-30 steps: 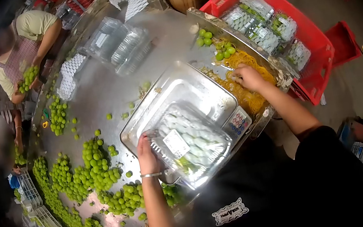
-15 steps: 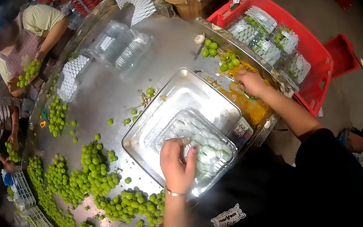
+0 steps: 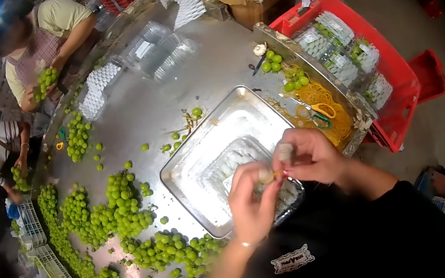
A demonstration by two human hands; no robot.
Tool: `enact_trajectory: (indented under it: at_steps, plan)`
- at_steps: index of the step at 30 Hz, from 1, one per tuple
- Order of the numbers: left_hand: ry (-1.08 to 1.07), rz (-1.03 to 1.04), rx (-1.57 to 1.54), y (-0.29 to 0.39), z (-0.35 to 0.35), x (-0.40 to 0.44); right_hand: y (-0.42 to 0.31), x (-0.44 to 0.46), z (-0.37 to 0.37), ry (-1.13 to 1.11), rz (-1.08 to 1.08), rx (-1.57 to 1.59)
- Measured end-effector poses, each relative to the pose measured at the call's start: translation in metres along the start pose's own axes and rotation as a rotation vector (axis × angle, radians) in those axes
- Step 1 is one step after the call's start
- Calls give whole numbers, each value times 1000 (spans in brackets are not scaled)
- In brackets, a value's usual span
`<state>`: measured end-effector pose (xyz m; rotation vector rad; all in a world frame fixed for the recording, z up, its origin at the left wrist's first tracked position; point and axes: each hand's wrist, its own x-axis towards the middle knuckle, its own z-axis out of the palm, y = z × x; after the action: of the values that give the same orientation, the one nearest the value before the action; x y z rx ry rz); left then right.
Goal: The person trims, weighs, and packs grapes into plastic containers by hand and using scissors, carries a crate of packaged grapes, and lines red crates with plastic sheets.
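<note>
Left hand (image 3: pixel 252 200) and right hand (image 3: pixel 310 158) pinch an orange band (image 3: pixel 278 173), grips closed, over the filled box (image 3: pixel 235 153) at five o'clock, seemingly unbanded; packed boxes (image 3: pixel 332 29) sit at two o'clock.

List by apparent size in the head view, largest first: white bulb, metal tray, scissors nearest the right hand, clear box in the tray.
1. Metal tray
2. Clear box, partly hidden
3. Scissors
4. White bulb
</note>
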<state>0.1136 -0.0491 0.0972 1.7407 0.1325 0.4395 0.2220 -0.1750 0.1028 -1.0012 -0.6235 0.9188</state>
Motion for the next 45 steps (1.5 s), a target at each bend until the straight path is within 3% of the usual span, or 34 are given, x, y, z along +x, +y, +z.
enact_trajectory:
  at_steps: [1, 3, 4, 5, 6, 7, 8, 10, 11, 13, 14, 16, 17, 18, 19, 21, 23, 25, 27, 29, 31, 32, 34, 35, 37, 38, 40, 42, 45]
  plan:
    - [124, -152, -537, 6, 2, -5, -1, 9, 8, -132, -84, 316]
    - [-29, -41, -1132, -1, -16, 3, -6, 28, -1, -357, 11, 569]
    - [-37, -107, -1096, -3, -29, 5, -6, 37, -12, -343, 102, 180]
    - [68, -85, -795, -8, -41, 8, -2, 50, -25, -347, 103, 187]
    - [68, -22, -241, -42, -68, 5, 5, 63, -40, -356, -231, -608]
    - [-23, 185, 572, -65, -98, 8, 16, 70, -50, -316, -573, -1400]
    - [-38, 73, 632, -94, -116, -7, 35, 64, -61, -321, -578, -1394]
    - [-22, -84, 641, -103, -124, -46, 65, 36, -83, -463, 108, -1155]
    - [-2, -130, 587, -94, -115, -65, 66, 20, -80, -465, 5, -1268]
    - [-94, -263, 513, -76, -94, -104, 39, 4, -57, -475, 344, -1183]
    - [-105, -265, 509, -69, -85, -105, 43, 1, -53, -341, 205, -1108]
    - [97, -474, 268, -50, -66, -104, 62, -7, -48, -172, 24, -991]
    - [0, -564, 158, -37, -62, -91, 71, -7, -49, -131, -34, -970]
    - [-53, -531, 136, -30, -57, -74, 62, -10, -45, 38, 353, -479]
    - [-57, -379, 3, -25, -49, -57, 51, -13, -38, 169, 390, 274]
    - [-48, -121, -285, -14, -32, -33, 45, -40, -62, 289, 305, 657]
    - [16, -71, -135, -7, -35, -15, 33, -74, -101, 150, -114, 837]
    - [215, -165, -173, -26, -58, -6, 5, -113, -141, 780, -208, 724]
    - [331, -247, -103, -40, -79, -11, -4, -164, -209, 1066, -359, 540]
    - [346, -286, -104, -56, -98, -21, -26, -200, -250, 1250, -338, -87]
    - [369, -284, -54, -59, -105, -24, -41, -245, -300, 1192, -28, -704]
    - [336, -303, -30, -63, -110, -26, -47, -248, -311, 1180, -43, -693]
    - [282, -298, 11, -66, -111, -15, -58, -244, -331, 803, 188, -879]
    - [234, -296, 47, -68, -111, -11, -44, -241, -345, 805, 173, -859]
    - [137, -299, 178, -72, -107, 2, 0, -228, -385, 708, 703, -1117]
    - [92, -272, 251, -76, -105, 9, 17, -221, -387, 703, 693, -1116]
    - [42, -234, 380, -70, -96, 25, 58, -207, -370, 937, 618, -1584]
    - [-26, -188, 537, -63, -91, 37, 61, -207, -344, 878, 577, -1533]
    - [-33, -151, 541, -76, -95, 51, 67, -222, -330, 856, 496, -1708]
